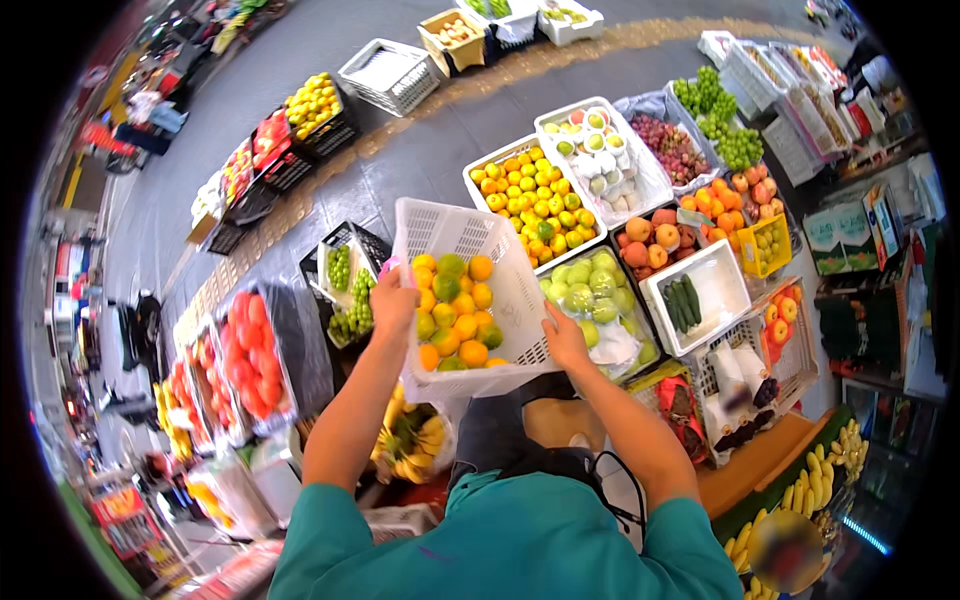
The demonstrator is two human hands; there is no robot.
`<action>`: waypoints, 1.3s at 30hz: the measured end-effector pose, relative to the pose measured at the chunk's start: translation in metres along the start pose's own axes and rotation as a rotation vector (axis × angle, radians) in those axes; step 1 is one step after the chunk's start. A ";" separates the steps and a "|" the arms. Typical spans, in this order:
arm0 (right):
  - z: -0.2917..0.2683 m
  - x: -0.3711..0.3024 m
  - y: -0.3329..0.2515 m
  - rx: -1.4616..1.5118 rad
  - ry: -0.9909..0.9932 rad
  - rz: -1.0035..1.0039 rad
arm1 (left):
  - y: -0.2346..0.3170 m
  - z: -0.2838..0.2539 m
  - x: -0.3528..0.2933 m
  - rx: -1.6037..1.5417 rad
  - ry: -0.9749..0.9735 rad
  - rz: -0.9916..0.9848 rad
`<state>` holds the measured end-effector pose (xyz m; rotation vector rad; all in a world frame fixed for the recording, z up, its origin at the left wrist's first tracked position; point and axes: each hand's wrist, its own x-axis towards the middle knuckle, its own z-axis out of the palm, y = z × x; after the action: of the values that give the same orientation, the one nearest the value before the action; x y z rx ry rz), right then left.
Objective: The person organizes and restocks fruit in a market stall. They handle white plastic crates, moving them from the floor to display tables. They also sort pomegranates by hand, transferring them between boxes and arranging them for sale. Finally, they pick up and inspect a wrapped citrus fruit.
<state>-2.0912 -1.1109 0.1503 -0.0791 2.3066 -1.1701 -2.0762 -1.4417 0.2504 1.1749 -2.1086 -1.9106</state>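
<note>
Both my hands carry a white perforated plastic basket [525,290] in front of my body. Orange and green-tinged citrus fruits [462,325] lie in it, mostly toward its left and near side. My left hand [393,300] is closed on the basket's left side wall. On the opposite side, my right hand [566,338] grips the near right part of the wall; some of its fingers are hidden. Just beyond the basket stands a white crate of yellow-orange citrus [530,195]. Green apples or similar round fruit [590,290] fill a crate beside my right hand.
Black crates with green grapes [345,285] and wrapped red fruit [252,355] stand at the left. To the right are a white tray of cucumbers [683,305], peach-like fruit [655,240] and red grapes [668,150]. Bananas [410,440] lie low by my left side. Stacked empty crates [390,75] stand farther off.
</note>
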 end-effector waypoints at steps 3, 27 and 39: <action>0.023 0.107 0.019 0.076 0.052 0.112 | -0.016 0.061 0.128 0.005 0.000 -0.018; 0.058 0.368 0.076 0.624 -0.131 0.725 | -0.004 0.294 0.514 0.973 -0.421 -0.326; 0.028 0.378 0.055 0.717 -0.125 0.687 | 0.038 0.318 0.518 1.229 -0.426 -0.343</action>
<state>-2.3877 -1.2061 -0.0726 0.8041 1.4778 -1.4484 -2.6250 -1.4725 -0.0119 1.3462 -3.7082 -0.7824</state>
